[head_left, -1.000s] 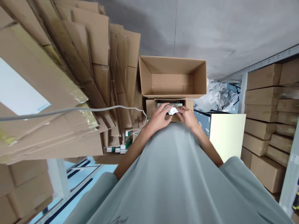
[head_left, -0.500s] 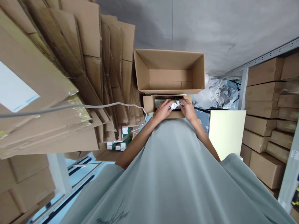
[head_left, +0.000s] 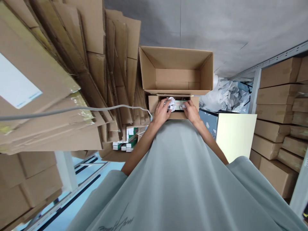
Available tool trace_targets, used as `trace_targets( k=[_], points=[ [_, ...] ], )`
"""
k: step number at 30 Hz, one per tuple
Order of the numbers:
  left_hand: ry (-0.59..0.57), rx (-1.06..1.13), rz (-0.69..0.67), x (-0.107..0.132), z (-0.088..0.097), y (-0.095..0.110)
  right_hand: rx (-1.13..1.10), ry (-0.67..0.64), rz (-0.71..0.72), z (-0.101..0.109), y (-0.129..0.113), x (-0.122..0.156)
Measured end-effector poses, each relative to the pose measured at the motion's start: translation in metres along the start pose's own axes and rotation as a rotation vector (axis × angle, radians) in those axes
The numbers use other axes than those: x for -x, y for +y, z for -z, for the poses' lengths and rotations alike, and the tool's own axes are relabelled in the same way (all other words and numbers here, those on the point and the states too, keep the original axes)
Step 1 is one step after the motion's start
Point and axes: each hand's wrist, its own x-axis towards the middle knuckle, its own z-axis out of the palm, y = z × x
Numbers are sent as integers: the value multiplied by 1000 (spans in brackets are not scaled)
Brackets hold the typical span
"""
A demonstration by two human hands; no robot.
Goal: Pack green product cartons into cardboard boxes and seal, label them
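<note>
My left hand (head_left: 161,111) is at the left side of a small open carton (head_left: 154,104), its fingers curled round a wad of crumpled white paper (head_left: 171,104). At the carton's right side, my right hand (head_left: 192,112) reaches over the edge. Its fingertips close on a smaller bit of crumpled paper (head_left: 183,106), partly hidden by the fingers. Between the two hands, a pale green and white item (head_left: 177,103) shows inside the carton. What lies under the paper is hidden.
A larger open carton (head_left: 178,75) stands just beyond. Flattened cardboard (head_left: 93,38) and a grey cable (head_left: 115,107) are on the left. Crumpled paper (head_left: 227,93) is heaped to the right, near a pale yellow panel (head_left: 235,136) and shelved boxes (head_left: 274,96).
My hands have moved apart. The paper that was between them at the middle is now at the left in my left hand, with a small bit at my right fingertips, uncovering the pale item.
</note>
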Motion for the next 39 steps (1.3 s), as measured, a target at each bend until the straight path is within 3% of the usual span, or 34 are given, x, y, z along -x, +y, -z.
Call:
trace_targets(
  k=[7,10,14,16,23,26,33,39],
  points=[
    [-97,45,-84,-10,3,1,-18,11,49,-6,5,-11],
    [-21,68,-83,-7,11,5,-50,86,92,1,9,-3],
    [215,19,80,11,18,1,-60,254,7,11,22,14],
    [277,-16,179,18,13,-5,-54,290,-79,11,29,21],
    [150,92,610,4,-20,-34,-64,133,-205,-8,38,16],
    [142,191,704,-6,-24,-42,-84,81,-209,-12,36,12],
    [172,437,622,9,-27,-32,-82,46,-205,-10,49,23],
    [85,504,459,21,-37,-1,-153,156,-294,-13,76,77]
  ],
)
